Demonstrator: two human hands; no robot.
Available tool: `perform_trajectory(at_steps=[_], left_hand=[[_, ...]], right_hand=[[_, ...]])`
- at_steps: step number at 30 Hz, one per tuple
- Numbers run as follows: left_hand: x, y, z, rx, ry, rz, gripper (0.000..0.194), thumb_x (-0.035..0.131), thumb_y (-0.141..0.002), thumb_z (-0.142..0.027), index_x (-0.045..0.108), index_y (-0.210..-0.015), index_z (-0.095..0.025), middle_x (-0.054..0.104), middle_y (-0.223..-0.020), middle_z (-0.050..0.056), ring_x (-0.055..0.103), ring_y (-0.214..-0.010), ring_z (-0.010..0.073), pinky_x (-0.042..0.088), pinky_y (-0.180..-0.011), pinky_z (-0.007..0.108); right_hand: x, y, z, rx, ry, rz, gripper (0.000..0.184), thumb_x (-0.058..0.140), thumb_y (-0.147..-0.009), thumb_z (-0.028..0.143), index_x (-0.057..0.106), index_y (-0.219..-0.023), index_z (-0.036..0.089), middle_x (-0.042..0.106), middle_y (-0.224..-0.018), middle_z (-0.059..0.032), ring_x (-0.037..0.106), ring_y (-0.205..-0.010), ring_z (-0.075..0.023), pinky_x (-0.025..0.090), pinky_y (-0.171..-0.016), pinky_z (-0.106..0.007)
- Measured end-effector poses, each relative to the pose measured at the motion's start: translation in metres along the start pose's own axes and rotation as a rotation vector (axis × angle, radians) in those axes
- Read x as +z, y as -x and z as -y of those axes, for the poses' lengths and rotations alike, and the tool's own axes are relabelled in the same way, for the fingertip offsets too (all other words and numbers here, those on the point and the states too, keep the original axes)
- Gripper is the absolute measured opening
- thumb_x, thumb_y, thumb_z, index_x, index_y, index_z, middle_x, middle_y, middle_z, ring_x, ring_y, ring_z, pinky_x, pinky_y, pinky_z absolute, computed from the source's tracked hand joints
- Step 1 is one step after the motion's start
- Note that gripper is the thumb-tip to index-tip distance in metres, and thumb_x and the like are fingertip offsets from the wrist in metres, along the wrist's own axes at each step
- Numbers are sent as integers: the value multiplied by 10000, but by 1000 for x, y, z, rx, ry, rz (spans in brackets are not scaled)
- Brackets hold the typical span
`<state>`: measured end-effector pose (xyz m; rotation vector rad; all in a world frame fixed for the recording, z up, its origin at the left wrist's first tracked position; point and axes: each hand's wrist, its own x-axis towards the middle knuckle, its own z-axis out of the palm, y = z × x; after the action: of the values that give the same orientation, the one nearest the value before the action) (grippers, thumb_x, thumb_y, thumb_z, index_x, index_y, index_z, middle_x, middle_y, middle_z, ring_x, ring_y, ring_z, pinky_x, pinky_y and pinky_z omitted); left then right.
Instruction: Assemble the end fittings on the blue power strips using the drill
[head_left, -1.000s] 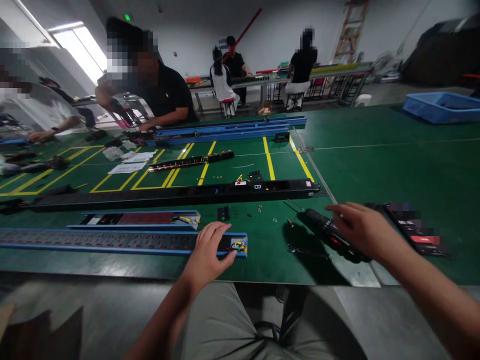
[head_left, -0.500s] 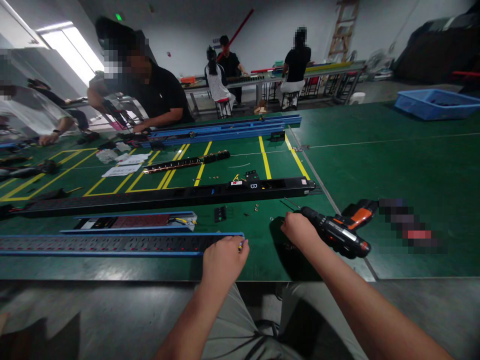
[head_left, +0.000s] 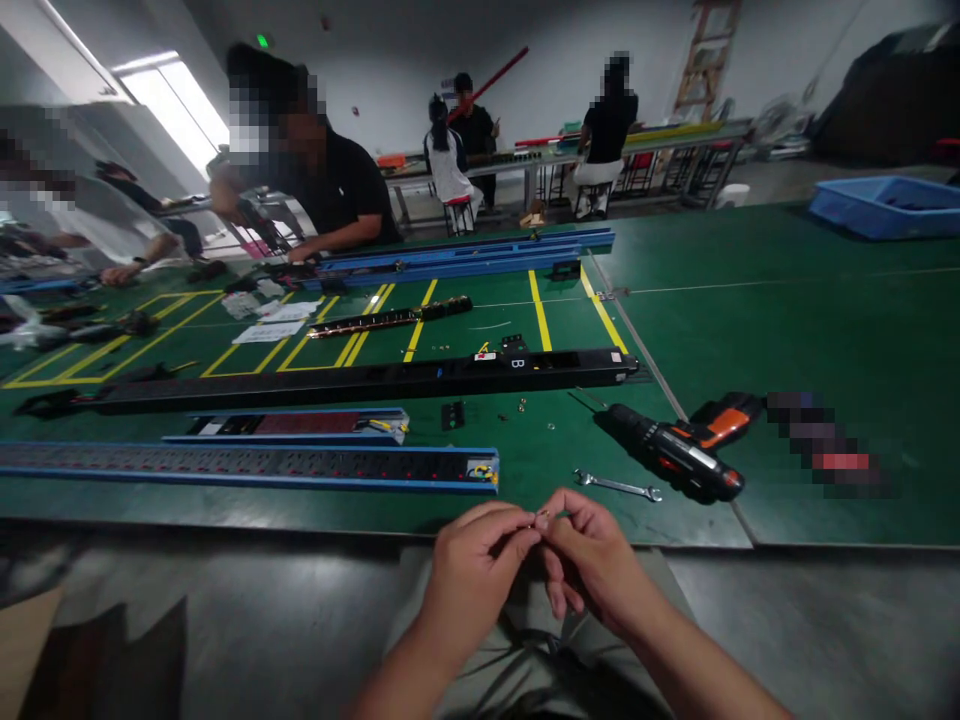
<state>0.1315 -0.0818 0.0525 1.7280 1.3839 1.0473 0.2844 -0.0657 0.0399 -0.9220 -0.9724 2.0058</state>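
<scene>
My left hand [head_left: 480, 555] and my right hand [head_left: 589, 550] meet fingertip to fingertip over my lap, at the table's front edge. Both pinch something tiny with a brassy glint, too small to name. Just beyond them ends a long blue-edged socket strip [head_left: 300, 465], with yellow wires at its right end. An open-ended wrench [head_left: 619, 486] lies on the table near my right hand. Farther right rests a black and orange cordless drill [head_left: 675, 450] on its side. A shorter blue channel piece [head_left: 285, 425] lies behind the socket strip.
Across the green table [head_left: 787, 330] runs a long black power strip [head_left: 360, 382]. Small nuts [head_left: 523, 405] and a black bracket [head_left: 453, 415] lie in front of it. A blue bin [head_left: 885, 208] stands far right. A co-worker [head_left: 337, 190] leans over blue rails [head_left: 465, 262].
My right hand has left the spot by the drill, uncovering the wrench. My left hand has come off the socket strip's end. Both hands have drawn together toward me.
</scene>
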Motion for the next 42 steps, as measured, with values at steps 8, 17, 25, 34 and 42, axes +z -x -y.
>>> perform_trajectory(at_steps=[8,17,25,34,42], left_hand=[[-68,-68,37,160,-572,300,195,511,-868,-276,699,-906,-238,696,-922,15,622,-856,183,482,-811,313],[-41,-87,51,177,-821,164,98,652,-741,-218,718,-682,-260,606,-1021,53,459,-1025,275,384,-845,442],[-37,-83,63,86,-818,135,45,685,-722,-259,717,-692,-271,514,-1147,46,365,-1127,305,335,-856,473],[-41,-86,71,36,-762,186,47,710,-713,-308,733,-749,-327,469,-1267,2,323,-1191,310,305,-902,487],[-38,-88,74,49,-721,195,36,702,-716,-300,728,-727,-323,504,-1248,-6,314,-1210,311,290,-913,492]], right_hand=[[-42,-23,15,-84,840,-45,273,547,-824,365,588,-1023,184,607,-633,25,562,-463,-95,379,-429,-185],[-36,-74,6,-211,1196,-181,200,496,-810,232,647,-925,170,671,-723,-35,574,-587,-124,361,-546,-213],[-30,-89,-5,-193,1166,-171,244,466,-816,197,648,-971,152,672,-693,-34,564,-547,-122,356,-541,-217],[-26,-95,-13,-189,1076,-114,238,468,-842,272,676,-891,166,680,-678,-33,591,-570,-135,391,-539,-211],[-33,-99,-21,-142,941,-90,285,481,-844,268,664,-1041,172,694,-710,-27,630,-613,-143,445,-575,-214]])
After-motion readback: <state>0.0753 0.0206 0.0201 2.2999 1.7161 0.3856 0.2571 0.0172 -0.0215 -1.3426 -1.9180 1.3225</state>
